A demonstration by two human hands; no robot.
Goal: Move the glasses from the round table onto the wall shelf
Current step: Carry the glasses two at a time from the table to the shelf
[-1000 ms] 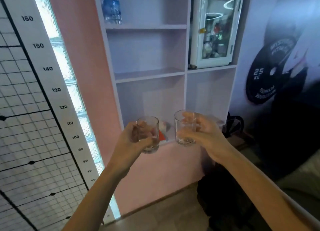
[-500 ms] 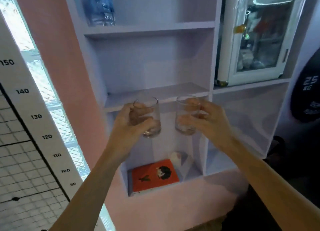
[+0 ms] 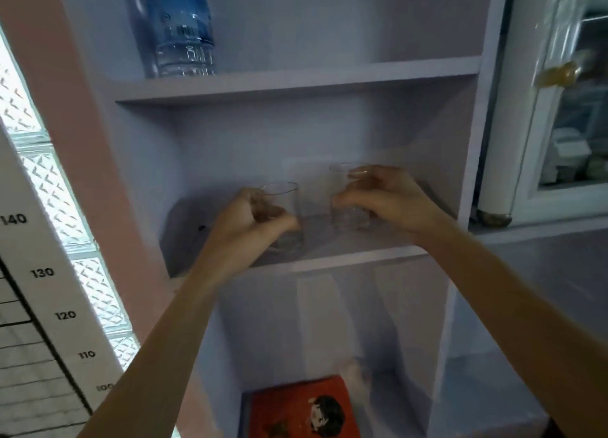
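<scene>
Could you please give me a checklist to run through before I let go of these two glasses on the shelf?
1. Grip of left hand on left glass: ok.
2. Grip of right hand on right glass: ok.
3. Both glasses upright: ok.
4. Glasses apart, not touching each other: ok.
5. Bases resting on the shelf board: cannot tell, blurred.
6. Headroom under the board that carries the water bottle: ok.

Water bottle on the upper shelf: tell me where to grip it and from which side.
Grip the water bottle round its ribbed lower body, coming from the front and right: it stands upright, the shelf's side wall crowds its left, and its top is out of view.
</scene>
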